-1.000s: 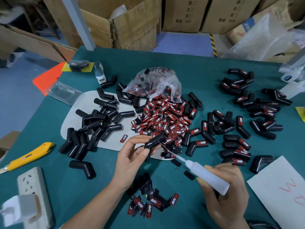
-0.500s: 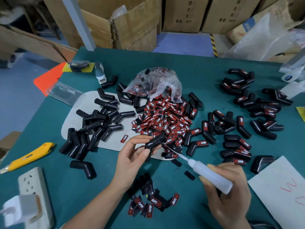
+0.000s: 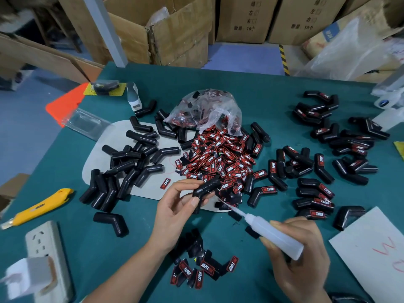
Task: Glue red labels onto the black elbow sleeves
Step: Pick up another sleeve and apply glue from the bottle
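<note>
left hand (image 3: 177,206) pinches a bare black elbow sleeve (image 3: 206,187), lifted above the worktop (image 3: 273,101) so glue can reach | right hand (image 3: 299,256) grips glue bottle (image 3: 273,234), tip aimed at it | red labels (image 3: 218,158) heaped just behind, easy to grab

A green table (image 3: 273,101) carries the work. At its centre lies a heap of red labels (image 3: 218,158), a clear plastic bag (image 3: 203,110) at its 12 o'clock edge. Plain black sleeves (image 3: 131,162) lie at 9 o'clock on a grey mat (image 3: 102,149); labelled sleeves (image 3: 317,171) spread toward 3 o'clock. A yellow knife (image 3: 37,206) and white power strip (image 3: 43,243) sit at 8 o'clock, white paper (image 3: 371,248) at 4 o'clock.
</note>
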A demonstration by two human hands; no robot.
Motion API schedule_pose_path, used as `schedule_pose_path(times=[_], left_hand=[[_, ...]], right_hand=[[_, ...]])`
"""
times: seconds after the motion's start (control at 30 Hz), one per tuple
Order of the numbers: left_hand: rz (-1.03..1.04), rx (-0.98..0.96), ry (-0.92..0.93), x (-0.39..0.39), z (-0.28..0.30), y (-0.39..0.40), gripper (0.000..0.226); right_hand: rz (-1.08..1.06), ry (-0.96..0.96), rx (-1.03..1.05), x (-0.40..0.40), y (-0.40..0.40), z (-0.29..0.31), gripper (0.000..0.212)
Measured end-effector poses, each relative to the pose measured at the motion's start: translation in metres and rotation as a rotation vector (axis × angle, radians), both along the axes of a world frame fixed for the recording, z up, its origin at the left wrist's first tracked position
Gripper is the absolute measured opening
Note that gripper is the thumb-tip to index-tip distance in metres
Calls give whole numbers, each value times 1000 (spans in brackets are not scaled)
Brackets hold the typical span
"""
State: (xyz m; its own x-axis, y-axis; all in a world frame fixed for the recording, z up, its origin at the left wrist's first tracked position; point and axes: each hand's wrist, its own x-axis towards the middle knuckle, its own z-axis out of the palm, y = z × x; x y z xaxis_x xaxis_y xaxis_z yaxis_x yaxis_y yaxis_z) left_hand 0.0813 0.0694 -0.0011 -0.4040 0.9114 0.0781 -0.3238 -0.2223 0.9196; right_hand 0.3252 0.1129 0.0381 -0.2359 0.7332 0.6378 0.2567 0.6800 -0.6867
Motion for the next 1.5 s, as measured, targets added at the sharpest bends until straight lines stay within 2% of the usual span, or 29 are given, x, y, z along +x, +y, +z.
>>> schedule_pose_path(times=[0.63,0.77,0.93,1.13,1.5], left_hand=[[3,-8,-35,-1,-1,0,28],[1,-15,-44,-1,-2,0,28],[2,-24,-42,-1,-2,1,30],[-2,-25,-51,-2,-2,0,31],[15,-27,13,-1,-3,0,26]], right_hand=[[-43,-6,-6,1,2,5,28],[1,7,2,-2,0,2,23],[-55,-2,-14,3,4,2,24],[-1,8,-3,0,1,0,26],[25,15,-17,-2,-2,-2,23]])
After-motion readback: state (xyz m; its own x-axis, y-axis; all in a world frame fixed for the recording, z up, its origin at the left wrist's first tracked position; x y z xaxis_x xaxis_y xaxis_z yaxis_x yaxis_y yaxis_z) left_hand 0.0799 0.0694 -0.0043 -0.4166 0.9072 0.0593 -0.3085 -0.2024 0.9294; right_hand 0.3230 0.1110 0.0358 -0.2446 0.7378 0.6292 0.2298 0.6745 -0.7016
